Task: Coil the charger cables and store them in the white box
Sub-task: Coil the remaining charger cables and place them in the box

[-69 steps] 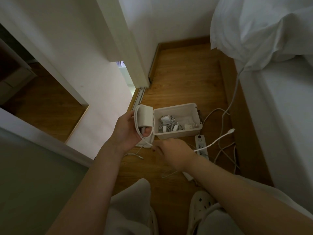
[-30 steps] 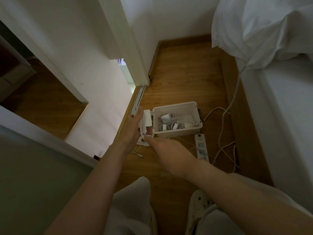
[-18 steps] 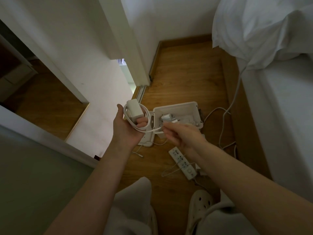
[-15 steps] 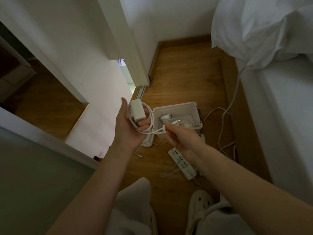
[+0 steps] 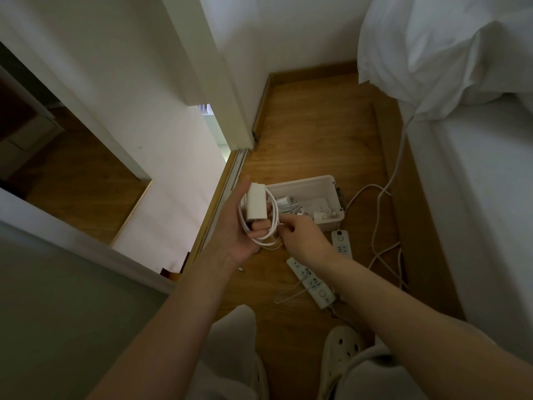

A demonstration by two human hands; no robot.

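Observation:
My left hand holds a white charger brick palm-up, with its white cable looped around the brick. My right hand pinches the loose end of that cable just right of the loops. Behind both hands the open white box sits on the wooden floor, with several coiled white cables and a small plug inside. A thin loose cable lies on the floor near my right forearm.
Two white power strips lie on the floor below the box, with cords trailing right toward the bed. A white wall and sliding-door track run along the left. My knees and a white clog are at the bottom.
The cable went from trailing loose to being wound in loops around the brick. My right hand has come in close to my left. One power strip was dragged down the floor.

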